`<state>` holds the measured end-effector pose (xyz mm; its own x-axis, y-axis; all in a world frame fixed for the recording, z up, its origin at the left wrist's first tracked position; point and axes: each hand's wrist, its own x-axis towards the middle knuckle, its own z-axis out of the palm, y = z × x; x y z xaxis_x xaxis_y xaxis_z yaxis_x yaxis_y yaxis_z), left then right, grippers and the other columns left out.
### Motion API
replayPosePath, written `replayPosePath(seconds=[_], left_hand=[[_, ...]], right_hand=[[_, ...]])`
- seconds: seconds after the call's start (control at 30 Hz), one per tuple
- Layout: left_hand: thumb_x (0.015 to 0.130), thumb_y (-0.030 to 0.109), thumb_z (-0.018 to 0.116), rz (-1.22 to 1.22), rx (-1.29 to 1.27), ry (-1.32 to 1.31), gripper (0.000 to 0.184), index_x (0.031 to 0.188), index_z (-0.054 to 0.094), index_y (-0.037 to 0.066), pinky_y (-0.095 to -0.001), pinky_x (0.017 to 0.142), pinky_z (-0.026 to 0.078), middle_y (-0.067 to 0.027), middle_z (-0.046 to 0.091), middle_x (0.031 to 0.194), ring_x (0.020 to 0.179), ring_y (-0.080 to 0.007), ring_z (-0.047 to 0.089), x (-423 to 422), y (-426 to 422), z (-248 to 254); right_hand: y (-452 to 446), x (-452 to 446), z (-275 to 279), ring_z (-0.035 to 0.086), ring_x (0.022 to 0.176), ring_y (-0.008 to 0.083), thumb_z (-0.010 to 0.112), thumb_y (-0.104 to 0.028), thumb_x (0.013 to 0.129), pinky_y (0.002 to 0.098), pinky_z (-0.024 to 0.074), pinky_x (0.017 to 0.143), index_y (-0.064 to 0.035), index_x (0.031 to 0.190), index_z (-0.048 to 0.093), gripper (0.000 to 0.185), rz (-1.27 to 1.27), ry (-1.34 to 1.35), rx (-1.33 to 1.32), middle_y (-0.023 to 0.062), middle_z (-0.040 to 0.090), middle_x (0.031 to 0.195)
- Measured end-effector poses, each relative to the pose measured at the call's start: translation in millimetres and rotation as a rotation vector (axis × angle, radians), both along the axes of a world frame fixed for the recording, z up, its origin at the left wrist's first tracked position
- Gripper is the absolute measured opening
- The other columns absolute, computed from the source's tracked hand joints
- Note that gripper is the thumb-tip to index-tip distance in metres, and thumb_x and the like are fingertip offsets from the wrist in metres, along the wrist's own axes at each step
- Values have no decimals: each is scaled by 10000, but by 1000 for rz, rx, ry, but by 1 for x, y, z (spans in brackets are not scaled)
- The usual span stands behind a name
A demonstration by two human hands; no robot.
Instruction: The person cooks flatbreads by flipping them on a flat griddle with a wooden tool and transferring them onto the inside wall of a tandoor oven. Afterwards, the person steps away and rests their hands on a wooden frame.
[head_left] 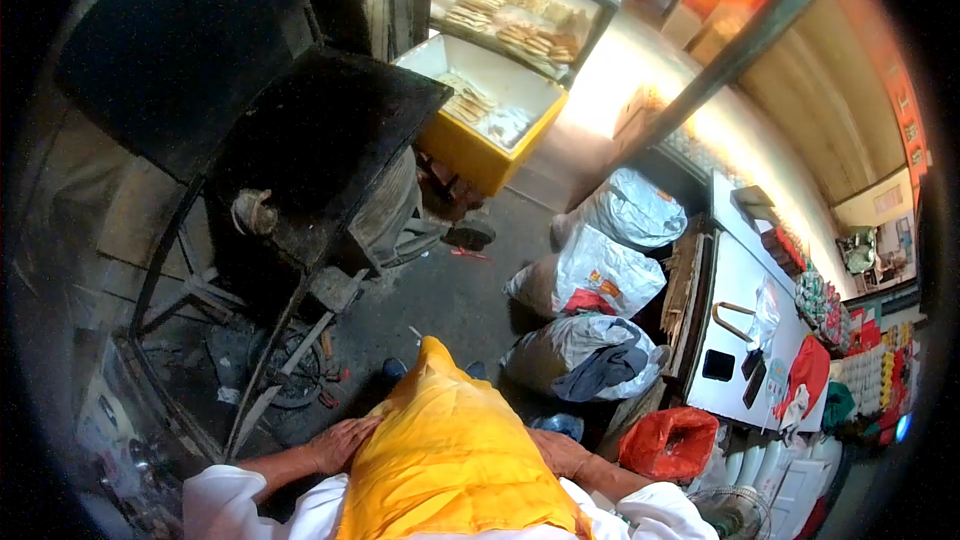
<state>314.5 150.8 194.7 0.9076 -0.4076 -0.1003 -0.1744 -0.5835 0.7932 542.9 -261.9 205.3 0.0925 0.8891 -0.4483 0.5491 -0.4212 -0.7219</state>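
Have yellow apron (440,440) hanging in front, b/w L hand (345,443) and R hand (557,452), w/ fingers partly hidden at its edges, cannot tell if grasping or released, also see flat breads (466,102) in yellow box (465,152) & dark cloth (605,370) atop whitish sack (530,352).

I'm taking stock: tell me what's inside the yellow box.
Flat, bread-like pieces and some whitish material lie inside the yellow box. Whatever is beneath them is covered and cannot be seen.

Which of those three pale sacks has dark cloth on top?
The nearest sack, at the row's end closest to the wearer: dark cloth covers part of it. The middle sack and farthest sack show none.
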Motion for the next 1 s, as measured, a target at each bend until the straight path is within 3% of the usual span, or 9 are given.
replayPosePath(seconds=[0.07, 0.47, 1.0], left_hand=[[832, 64, 473, -19, 65, 33, 630, 1391, 204, -41, -431, 1075, 287, -201, 220, 1466, 1307, -350, 319, -1, 1, -1], [816, 32, 493, 29, 36, -32, 587, 1350, 262, -50, -437, 1039, 340, -206, 273, 1445, 1272, -350, 376, 2, -1, 9], [830, 62, 499, 5, 66, 76, 627, 1386, 222, -24, -419, 1081, 294, -190, 254, 1456, 1305, -338, 331, 6, -2, 18]], right_hand=[[12, 4, 18, 367, 1281, 381, 388, -305, 910, 399, 302, 1072, 20, 1394, 221, 606, -41, 64, -124, 266, 312, 1413], [12, 2, 19, 382, 1274, 377, 368, -292, 917, 396, 301, 1074, 44, 1380, 233, 587, -2, -17, -110, 276, 327, 1401], [12, 1, 21, 352, 1299, 364, 375, -322, 906, 396, 280, 1087, 43, 1388, 220, 624, -14, 1, -156, 259, 291, 1429]])
